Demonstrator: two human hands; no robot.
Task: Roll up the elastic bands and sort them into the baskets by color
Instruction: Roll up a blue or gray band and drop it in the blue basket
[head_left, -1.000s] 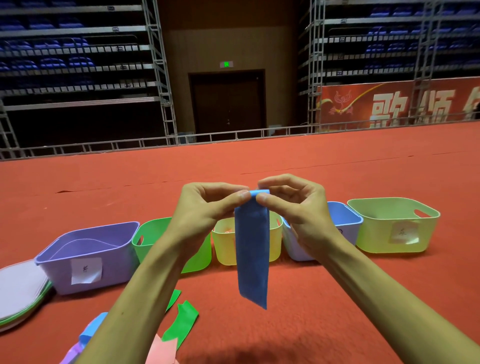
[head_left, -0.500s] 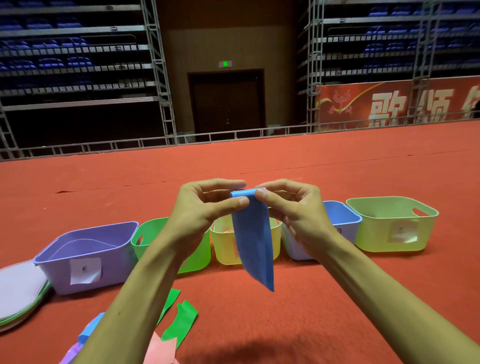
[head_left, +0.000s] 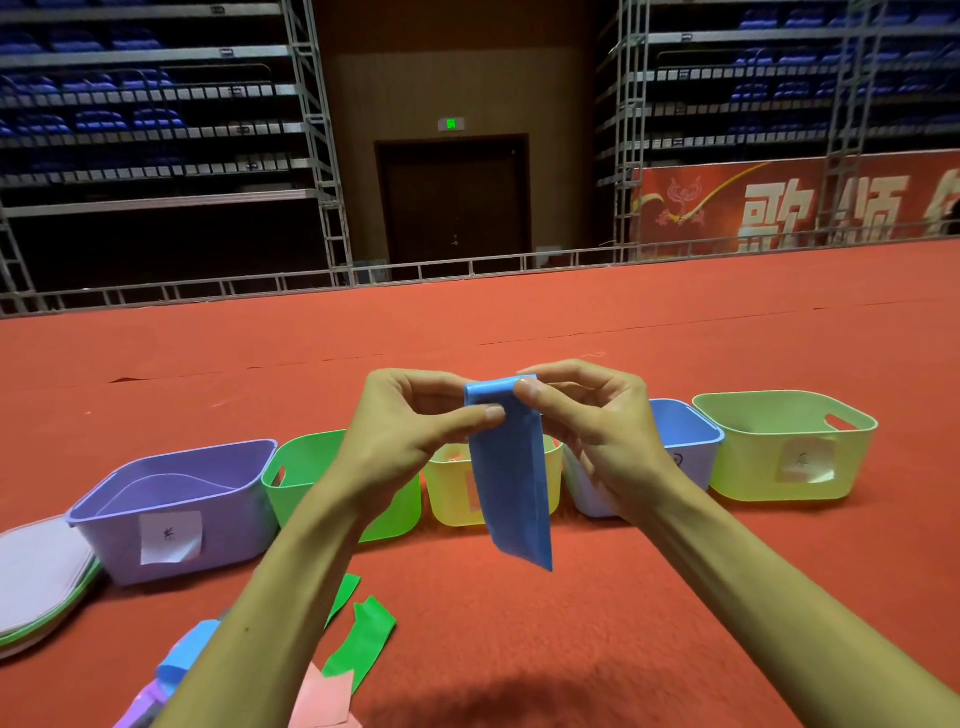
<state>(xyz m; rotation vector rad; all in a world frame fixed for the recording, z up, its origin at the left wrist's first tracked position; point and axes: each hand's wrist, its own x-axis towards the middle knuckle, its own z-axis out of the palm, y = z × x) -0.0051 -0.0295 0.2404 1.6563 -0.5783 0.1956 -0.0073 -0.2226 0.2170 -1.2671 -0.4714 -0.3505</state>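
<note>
Both hands (head_left: 498, 431) pinch blue band (head_left: 511, 467) top; rest hangs.

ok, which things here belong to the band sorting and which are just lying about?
Job: blue band, pinched by left hand and right hand; loose green band, pink band; purple basket, green basket, yellow basket, blue basket, lime basket.
Lying about: flat round stack at left, banner.

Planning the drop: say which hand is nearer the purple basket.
Left. The left hand is right of the purple basket; the right hand farther right, past the blue band.
</note>
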